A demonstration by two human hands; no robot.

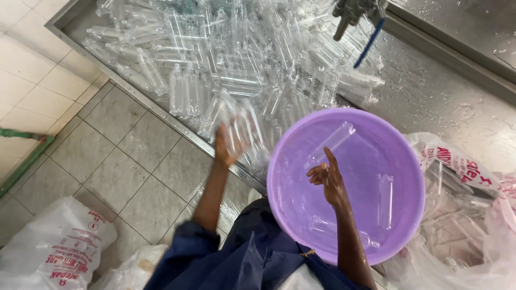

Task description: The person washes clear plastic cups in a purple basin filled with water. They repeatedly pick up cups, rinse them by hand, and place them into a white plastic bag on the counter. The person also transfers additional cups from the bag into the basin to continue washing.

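My left hand (227, 146) grips a clear plastic bottle (232, 122) at the front edge of a steel sink (72, 12) heaped with several clear empty bottles (236, 59). My right hand (329, 178) hovers over a purple plastic basin (406, 161), fingers loosely apart, holding nothing. A clear bottle (330, 144) hangs in the air just above that hand, over the basin. Two more clear bottles (385, 200) lie in the basin's bottom.
A tap with a blue hose (361, 21) hangs over the sink's right end. A wet steel counter (457, 91) lies at the right. A printed white sack (465, 215) with clear bottles sits right of the basin; another sack (54, 249) lies on the tiled floor (107, 161).
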